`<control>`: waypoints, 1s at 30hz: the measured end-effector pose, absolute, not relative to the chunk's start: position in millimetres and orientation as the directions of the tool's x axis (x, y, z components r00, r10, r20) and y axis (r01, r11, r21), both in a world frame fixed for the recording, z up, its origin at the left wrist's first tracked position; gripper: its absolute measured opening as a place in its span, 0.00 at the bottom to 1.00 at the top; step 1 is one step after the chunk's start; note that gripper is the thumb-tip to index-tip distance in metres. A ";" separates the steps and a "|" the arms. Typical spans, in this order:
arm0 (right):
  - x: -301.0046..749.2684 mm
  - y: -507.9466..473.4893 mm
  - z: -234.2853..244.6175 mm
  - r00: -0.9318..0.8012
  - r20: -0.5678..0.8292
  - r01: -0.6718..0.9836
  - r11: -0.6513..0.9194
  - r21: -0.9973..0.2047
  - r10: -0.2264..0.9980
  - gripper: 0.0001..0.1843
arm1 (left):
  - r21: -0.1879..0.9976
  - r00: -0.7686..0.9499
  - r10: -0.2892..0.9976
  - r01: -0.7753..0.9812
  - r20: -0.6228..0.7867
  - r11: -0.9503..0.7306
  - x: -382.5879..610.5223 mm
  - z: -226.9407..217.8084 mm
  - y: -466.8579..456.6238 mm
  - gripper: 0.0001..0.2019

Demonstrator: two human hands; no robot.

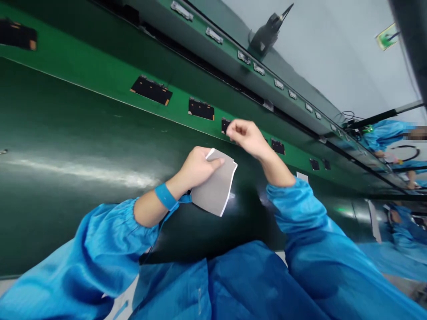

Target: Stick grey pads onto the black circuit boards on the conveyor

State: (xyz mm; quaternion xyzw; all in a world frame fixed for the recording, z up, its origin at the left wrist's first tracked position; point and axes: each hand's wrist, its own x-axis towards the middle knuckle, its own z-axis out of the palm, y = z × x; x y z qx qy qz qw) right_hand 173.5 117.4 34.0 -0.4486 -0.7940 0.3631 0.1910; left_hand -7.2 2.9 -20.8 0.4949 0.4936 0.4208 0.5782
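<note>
My left hand (199, 169) grips a thin stack of grey sheets (215, 189) with white edges, its thumb flat on top. A blue wrist strap (166, 196) circles that wrist. Over the near edge of the green belt, my right hand (246, 137) hangs with fingers curled and thumb and forefinger pressed together; whatever is in the pinch, if anything, is hidden. Just behind those fingertips lies a black flat panel (225, 126), partly covered by the hand.
More black panels with copper-coloured corners, such as this panel (201, 109), lie spaced along the green belt (110, 84). Small metal parts (214, 35) line a raised rail behind it. A black device (267, 35) stands beyond. Workers in blue sleeves (387, 133) are at the far right.
</note>
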 end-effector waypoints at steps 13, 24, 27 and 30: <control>205.5 36.4 34.2 -0.548 0.049 0.600 0.433 -0.673 0.835 0.07 | 0.982 0.109 0.976 0.045 -0.186 0.182 -9.8 -12.8 -1.7 0.17; 201.6 37.9 26.3 -0.465 0.036 0.530 0.311 -0.789 0.884 0.09 | 0.985 0.097 0.980 0.035 -0.174 0.172 -8.1 -15.3 0.8 0.15; 197.9 35.0 25.0 -0.499 0.091 0.564 0.403 -0.721 0.862 0.13 | 0.986 0.096 0.982 0.039 -0.163 0.160 -8.3 -15.8 1.3 0.15; 196.5 30.7 23.8 -0.573 0.202 0.599 0.574 -0.558 0.794 0.13 | 0.986 0.092 0.982 0.040 -0.166 0.162 -8.6 -15.9 1.1 0.15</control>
